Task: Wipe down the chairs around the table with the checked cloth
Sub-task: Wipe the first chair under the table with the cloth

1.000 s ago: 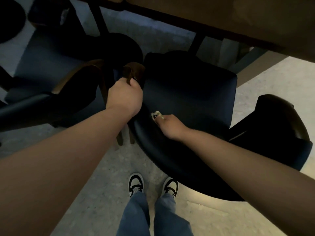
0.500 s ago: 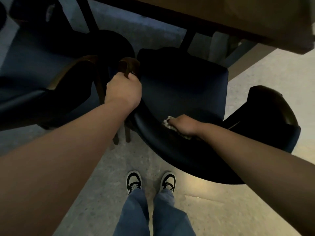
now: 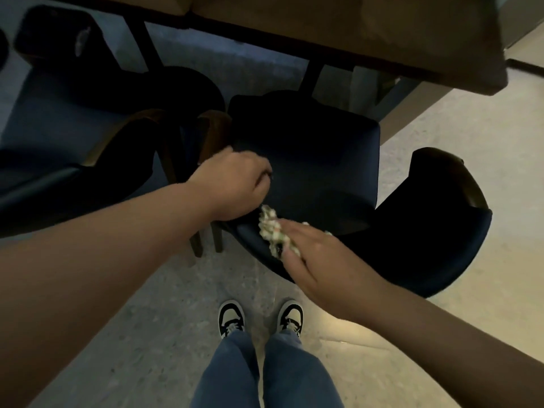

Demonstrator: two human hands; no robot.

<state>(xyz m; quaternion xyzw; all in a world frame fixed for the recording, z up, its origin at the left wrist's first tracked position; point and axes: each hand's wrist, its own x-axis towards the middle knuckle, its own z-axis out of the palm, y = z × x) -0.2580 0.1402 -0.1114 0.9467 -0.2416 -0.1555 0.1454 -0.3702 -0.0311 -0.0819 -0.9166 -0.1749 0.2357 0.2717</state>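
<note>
A dark blue upholstered chair stands in front of me, its seat pushed partly under the wooden table. My right hand presses the crumpled checked cloth against the curved backrest near its left end. My left hand rests with curled fingers at the chair's left edge, just above the cloth; whether it grips anything is hidden. The wooden armrest sits just beyond the left hand.
A second dark blue chair with a wooden arm stands close on the left. More dark seats sit at the far left under the table. Black table legs rise behind the seat. My shoes stand on the speckled floor.
My left hand has left the wooden armrest and dropped to the chair's left edge. My right hand has brought the cloth up the backrest toward the left, showing more of the cloth.
</note>
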